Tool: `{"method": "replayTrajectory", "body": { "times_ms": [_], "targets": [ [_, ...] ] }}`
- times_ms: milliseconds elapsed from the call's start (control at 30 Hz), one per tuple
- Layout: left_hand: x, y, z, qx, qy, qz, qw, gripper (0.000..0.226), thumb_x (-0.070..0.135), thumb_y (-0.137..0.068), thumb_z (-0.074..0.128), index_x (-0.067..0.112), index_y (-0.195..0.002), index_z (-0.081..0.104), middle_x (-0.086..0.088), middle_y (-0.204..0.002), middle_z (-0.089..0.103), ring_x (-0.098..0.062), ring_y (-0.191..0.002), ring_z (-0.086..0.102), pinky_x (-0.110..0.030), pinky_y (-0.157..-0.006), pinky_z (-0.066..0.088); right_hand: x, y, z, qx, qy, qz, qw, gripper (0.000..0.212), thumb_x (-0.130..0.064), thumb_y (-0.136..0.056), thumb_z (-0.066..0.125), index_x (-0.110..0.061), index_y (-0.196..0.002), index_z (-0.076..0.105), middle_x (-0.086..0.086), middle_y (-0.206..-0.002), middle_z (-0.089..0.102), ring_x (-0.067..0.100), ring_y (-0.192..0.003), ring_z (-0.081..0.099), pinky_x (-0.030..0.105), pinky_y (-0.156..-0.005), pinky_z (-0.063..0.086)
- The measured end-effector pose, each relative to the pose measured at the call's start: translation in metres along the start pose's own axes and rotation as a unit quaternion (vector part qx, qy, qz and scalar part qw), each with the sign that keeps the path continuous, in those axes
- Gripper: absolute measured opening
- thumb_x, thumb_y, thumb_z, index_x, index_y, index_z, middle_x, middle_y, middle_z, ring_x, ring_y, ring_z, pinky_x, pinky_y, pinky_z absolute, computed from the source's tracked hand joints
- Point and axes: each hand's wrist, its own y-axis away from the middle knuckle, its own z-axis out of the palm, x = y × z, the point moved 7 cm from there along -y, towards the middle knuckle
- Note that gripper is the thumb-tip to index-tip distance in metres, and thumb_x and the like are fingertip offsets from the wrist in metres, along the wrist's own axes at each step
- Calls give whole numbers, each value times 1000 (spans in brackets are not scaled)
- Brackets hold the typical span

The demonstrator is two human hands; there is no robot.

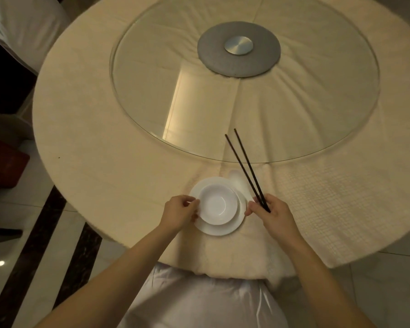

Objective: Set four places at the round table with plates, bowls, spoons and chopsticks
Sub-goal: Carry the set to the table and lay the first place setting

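A white bowl (217, 204) sits on a white plate (220, 229) near the round table's (100, 147) front edge. My left hand (179, 210) grips the left rim of the plate and bowl. My right hand (271, 213) holds a pair of black chopsticks (243, 163) by their near ends, with the tips pointing away over the glass; its fingertips also touch the plate's right rim. A white spoon (237, 178) lies just beyond the plate, under the chopsticks, partly hidden.
A glass turntable (152, 95) with a grey metal hub (238, 49) covers the table's middle. A white-covered chair (199, 301) stands right below the plate, against the table edge. Another white chair cover (26, 27) is at the far left. Tiled floor surrounds the table.
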Motion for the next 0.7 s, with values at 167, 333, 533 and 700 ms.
{"method": "replayTrajectory", "body": {
  "times_ms": [167,333,533,700],
  "targets": [
    [-4,-2,7,-3,7,0,1000,17,16,-90,63,15,-79,77,-5,-63,73,-22,-60,72,-41,-71,61,24,-10,2,9,-94,92,991,19,-33,-84,76,-14,-82,76,-1,-63,62,6,-47,39,17,-41,32],
    [-1,-6,6,8,9,6,1000,17,15,-90,64,17,-79,77,-4,-64,73,-23,-62,72,-39,-71,61,47,-21,16,-11,-134,173,976,27,-32,-77,84,-9,-74,69,0,-58,49,9,-47,36,21,-40,28],
    [1,-10,5,-4,0,17,1000,19,16,-90,63,20,-79,78,-3,-64,73,-18,-60,71,-32,-66,59,56,-30,24,-27,-127,199,971,30,-34,-74,86,-17,-66,63,-2,-56,50,8,-45,37,21,-39,30],
    [0,-11,7,-15,12,18,1000,22,17,-91,62,25,-77,77,-3,-65,74,-18,-59,71,-32,-65,59,57,-34,24,-33,-124,200,971,31,-35,-74,87,-12,-75,66,-2,-57,51,7,-45,38,21,-39,30]
  ]
}}
